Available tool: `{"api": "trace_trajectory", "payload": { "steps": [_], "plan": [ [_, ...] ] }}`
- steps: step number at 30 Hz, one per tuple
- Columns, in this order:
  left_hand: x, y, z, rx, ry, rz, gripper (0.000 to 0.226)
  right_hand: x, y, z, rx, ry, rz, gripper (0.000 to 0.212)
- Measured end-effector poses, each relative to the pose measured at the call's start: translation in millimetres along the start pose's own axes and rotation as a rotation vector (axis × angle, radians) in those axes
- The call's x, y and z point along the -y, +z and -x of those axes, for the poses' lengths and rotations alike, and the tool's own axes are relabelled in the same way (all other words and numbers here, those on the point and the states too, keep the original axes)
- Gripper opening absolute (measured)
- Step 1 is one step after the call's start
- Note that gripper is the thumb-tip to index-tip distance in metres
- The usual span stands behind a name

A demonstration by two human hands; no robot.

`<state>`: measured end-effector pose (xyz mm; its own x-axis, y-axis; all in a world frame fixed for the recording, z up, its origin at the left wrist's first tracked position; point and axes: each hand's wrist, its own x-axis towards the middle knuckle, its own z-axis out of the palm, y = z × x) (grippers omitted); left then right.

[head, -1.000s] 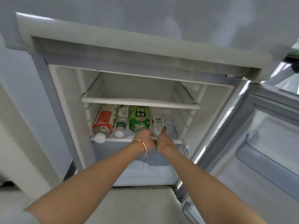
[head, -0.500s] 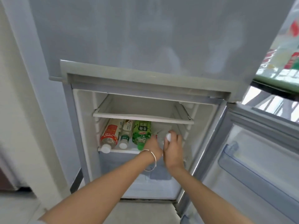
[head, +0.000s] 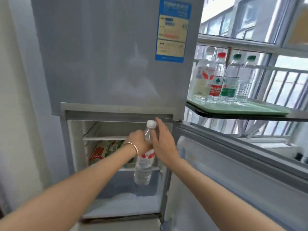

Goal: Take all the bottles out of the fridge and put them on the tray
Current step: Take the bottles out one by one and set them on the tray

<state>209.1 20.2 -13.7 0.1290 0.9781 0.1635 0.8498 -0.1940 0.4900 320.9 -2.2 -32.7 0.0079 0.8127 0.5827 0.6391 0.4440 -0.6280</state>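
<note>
A: Since the earlier frame the clear bottle point(head: 144, 157) has come out of the fridge point(head: 106, 64); it was lying on the lower shelf, and it is upright now in front of the open compartment, in the lower middle of the frame.

B: Who has hold of it?

A: The left hand point(head: 139, 142), with a thin bracelet point(head: 134, 148) at the wrist, is wrapped around the bottle's upper part just under the neck. The white cap point(head: 151, 123) sticks up above the fingers, and the red-and-white label shows below them.

B: And the right hand point(head: 164, 144)?

A: It is flat and spread, fingers pointing up, right beside the bottle on the right. Its palm looks to touch the bottle's side, but that cannot be told for sure. It is not curled around anything.

B: What is left inside?

A: Behind the left forearm, on the lower shelf point(head: 141, 168), lies a red-labelled bottle point(head: 97, 153) with at least one more bottle next to it, partly hidden. The upper shelf point(head: 105, 138) is above them.

B: Where is the tray point(head: 260, 108)?

A: At the right of the frame, pale green, on a dark ledge point(head: 241, 116) beside the fridge. Four upright bottles point(head: 223, 79) are on it in a close row: one white-capped, one red-capped, two green-capped. The open door point(head: 241, 164) fills the lower right.
</note>
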Motion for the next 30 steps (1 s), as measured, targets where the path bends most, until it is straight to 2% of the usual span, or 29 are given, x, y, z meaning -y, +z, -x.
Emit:
{"api": "trace_trajectory", "payload": {
  "steps": [2, 7, 11, 14, 16, 19, 22, 23, 26, 27, 30],
  "plan": [
    [-30.3, -26.8, 7.4, -0.036, 0.035, 0.059, 0.042, 10.6, -29.3, -0.3, -0.036, -0.025, 0.0, 0.052],
    [-114.7, -73.4, 23.9, -0.03, 0.168, 0.094, 0.048, 29.7, -104.7, 10.3, -0.198, -0.004, -0.151, 0.062],
    [-176.5, -93.4, 26.5, -0.068, 0.219, 0.172, 0.051, 23.2, -157.6, 22.8, -0.235, -0.006, -0.016, 0.068],
    [-222.1, -96.3, 13.2, -0.119, 0.285, 0.259, 0.049, 11.9, -177.6, 23.8, -0.215, 0.011, 0.207, 0.088],
    [-250.2, -91.4, -2.1, -0.176, 0.319, 0.313, 0.061, 5.2, -189.8, 12.1, -0.28, 0.024, 0.265, 0.102],
    [-280.2, -87.4, -21.0, -0.245, 0.377, 0.378, 0.069, -4.7, -212.9, -21.0, -0.414, 0.041, 0.288, 0.099],
    [-297.6, -82.0, -43.5, -0.223, 0.493, 0.602, 0.089, -25.2, -234.6, -70.4, -0.511, 0.105, 0.269, 0.098],
    [-297.4, -77.2, -47.4, -0.208, 0.484, 0.619, 0.082, -31.7, -239.8, -82.8, -0.506, 0.145, 0.254, 0.097],
    [-290.8, -49.1, -72.8, -0.089, 0.419, 0.505, 0.029, -58.0, -240.2, -120.7, -0.43, 0.234, 0.245, 0.094],
    [-287.1, -38.3, -82.2, -0.052, 0.413, 0.495, 0.023, -65.9, -237.6, -129.7, -0.39, 0.262, 0.261, 0.092],
    [-275.5, -16.6, -104.8, 0.027, 0.422, 0.509, 0.032, -89.6, -225.5, -149.8, -0.31, 0.366, 0.271, 0.088]
  ]
}}
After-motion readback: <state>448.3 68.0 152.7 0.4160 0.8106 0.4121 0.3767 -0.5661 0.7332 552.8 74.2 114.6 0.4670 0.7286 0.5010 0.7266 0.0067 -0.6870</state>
